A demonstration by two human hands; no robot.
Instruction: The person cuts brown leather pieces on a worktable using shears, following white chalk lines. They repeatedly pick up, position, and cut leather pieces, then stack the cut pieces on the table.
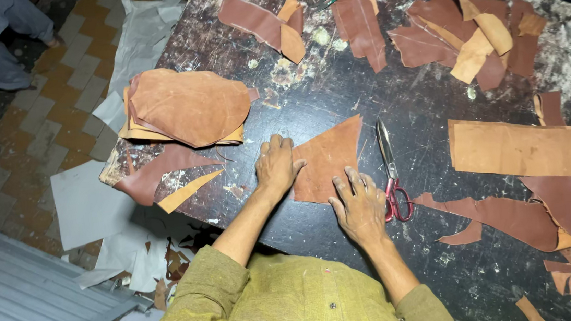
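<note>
Brown leather piece [326, 158], angular, flat on dark table [335, 94]

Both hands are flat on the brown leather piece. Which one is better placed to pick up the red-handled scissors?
Probably the right hand: the scissors lie just beside it, while the left hand rests on the leather piece at its far edge.

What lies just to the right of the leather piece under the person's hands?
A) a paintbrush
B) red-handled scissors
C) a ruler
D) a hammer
B: the red-handled scissors lie on the dark table beside the leather piece, near the right hand.
</note>
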